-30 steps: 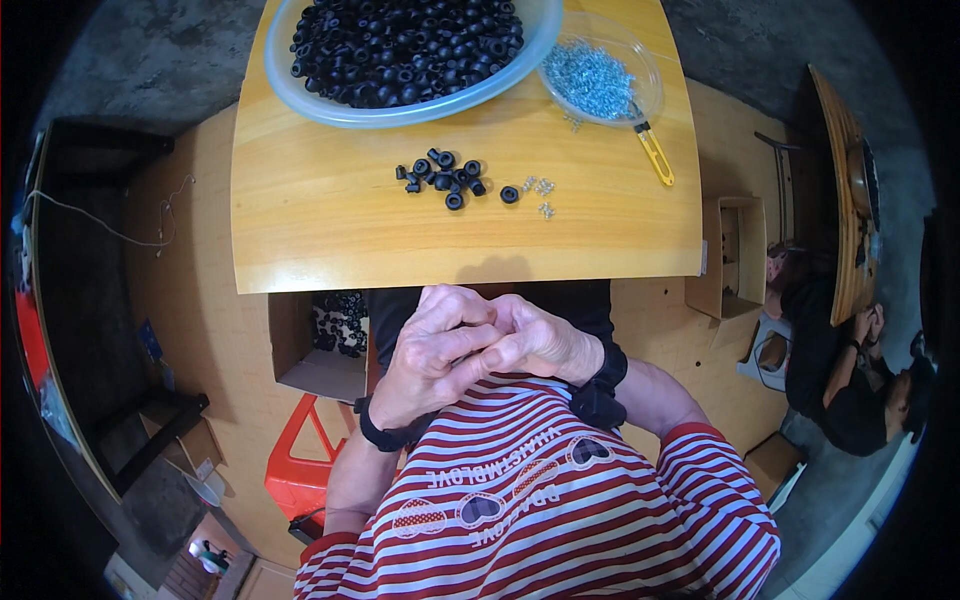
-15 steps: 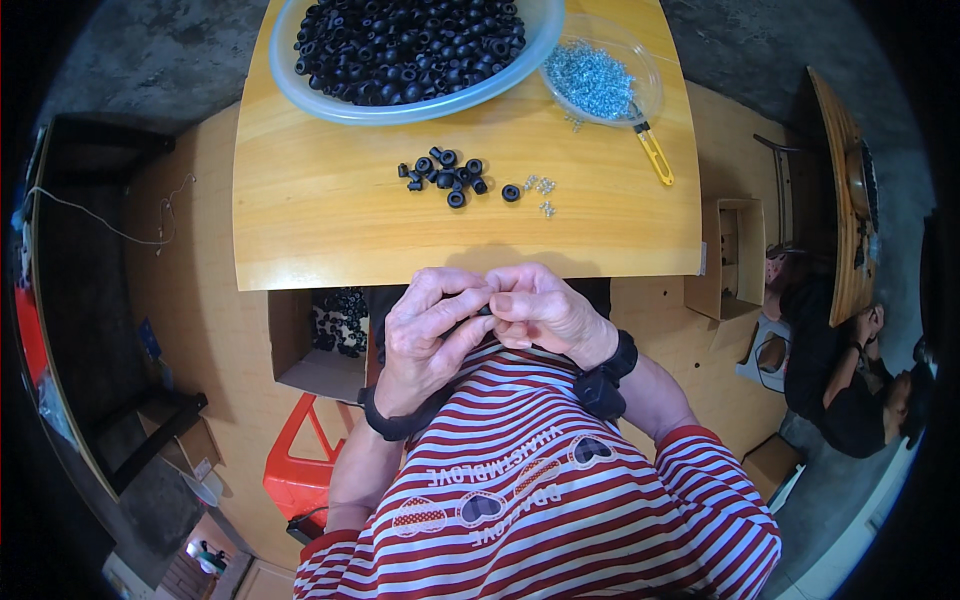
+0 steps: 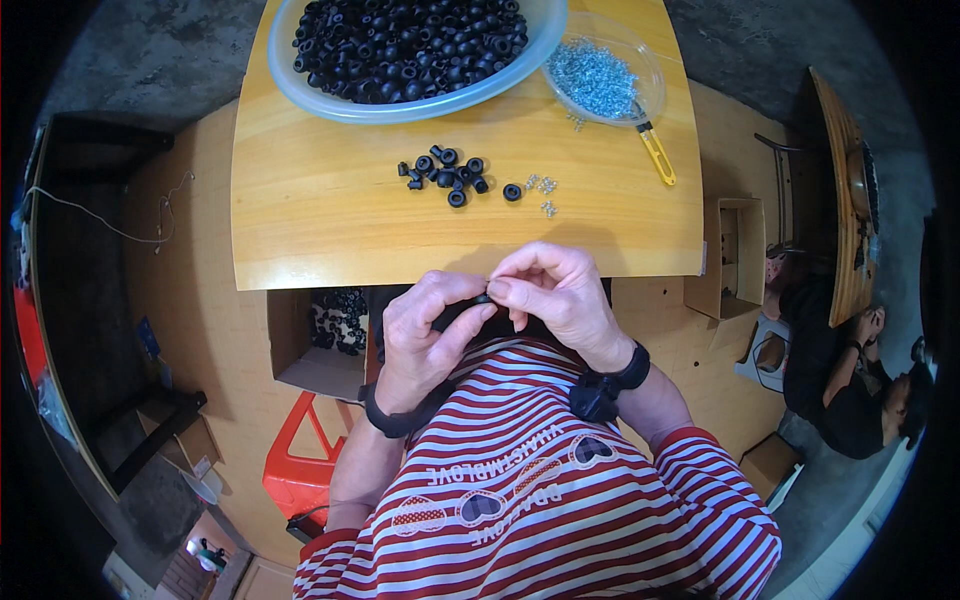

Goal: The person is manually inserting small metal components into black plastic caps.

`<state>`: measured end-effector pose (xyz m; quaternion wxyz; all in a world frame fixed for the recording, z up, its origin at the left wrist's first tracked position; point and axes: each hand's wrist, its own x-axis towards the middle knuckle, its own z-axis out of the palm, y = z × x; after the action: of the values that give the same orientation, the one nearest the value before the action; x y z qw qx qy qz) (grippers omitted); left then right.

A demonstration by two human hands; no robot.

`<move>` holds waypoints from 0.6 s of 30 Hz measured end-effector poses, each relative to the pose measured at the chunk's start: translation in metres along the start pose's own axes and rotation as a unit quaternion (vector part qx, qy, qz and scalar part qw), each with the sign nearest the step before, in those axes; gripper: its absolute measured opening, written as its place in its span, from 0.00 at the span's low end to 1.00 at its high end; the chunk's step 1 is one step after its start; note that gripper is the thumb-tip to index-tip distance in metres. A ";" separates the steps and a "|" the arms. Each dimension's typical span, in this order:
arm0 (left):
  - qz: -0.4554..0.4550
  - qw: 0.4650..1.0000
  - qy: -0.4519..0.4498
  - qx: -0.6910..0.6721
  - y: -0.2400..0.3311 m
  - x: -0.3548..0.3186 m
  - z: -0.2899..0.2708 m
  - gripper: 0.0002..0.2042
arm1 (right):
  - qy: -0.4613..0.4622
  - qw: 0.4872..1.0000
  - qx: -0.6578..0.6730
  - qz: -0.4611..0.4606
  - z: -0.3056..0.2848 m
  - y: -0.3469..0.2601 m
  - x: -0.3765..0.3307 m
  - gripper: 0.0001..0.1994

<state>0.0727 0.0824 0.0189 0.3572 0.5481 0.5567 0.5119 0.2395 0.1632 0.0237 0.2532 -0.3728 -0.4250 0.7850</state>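
Note:
Just past the table's near edge, my two hands meet fingertip to fingertip. My left hand pinches a small black round part, mostly hidden by the fingers. The thumb and forefinger of my right hand are pressed together right at that part; whatever they hold is too small to make out. On the table lies a loose pile of black round parts, some with a hole in the top. One black part sits apart, next to several tiny clear pieces.
A large translucent basin full of black parts stands at the table's far side. Right of it, a clear round tub holds tiny bluish pieces, with a yellow-handled tool at its rim. Cardboard boxes and a red stool stand below. Another person sits at right.
My right hand has lifted slightly up and to the right, and its fingers have opened out somewhat from my left hand. The left hand stays nearly in place, its thumb and fingers a little wider.

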 end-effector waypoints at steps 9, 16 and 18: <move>-0.148 0.953 0.078 -0.253 0.004 -0.003 0.005 0.08 | -0.019 0.999 0.040 -0.010 -0.002 0.002 0.000 0.07; -0.144 0.967 0.053 -0.205 -0.005 -0.008 0.000 0.08 | -0.027 0.997 0.065 -0.009 -0.003 0.005 -0.002 0.08; -0.152 0.966 0.046 -0.203 -0.005 -0.008 -0.001 0.08 | -0.031 0.997 0.065 -0.007 -0.003 0.006 -0.002 0.08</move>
<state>0.0716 0.0754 0.0132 0.5086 0.3487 0.5336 0.5788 0.2428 0.1600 0.0182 0.2694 -0.3276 -0.3832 0.8205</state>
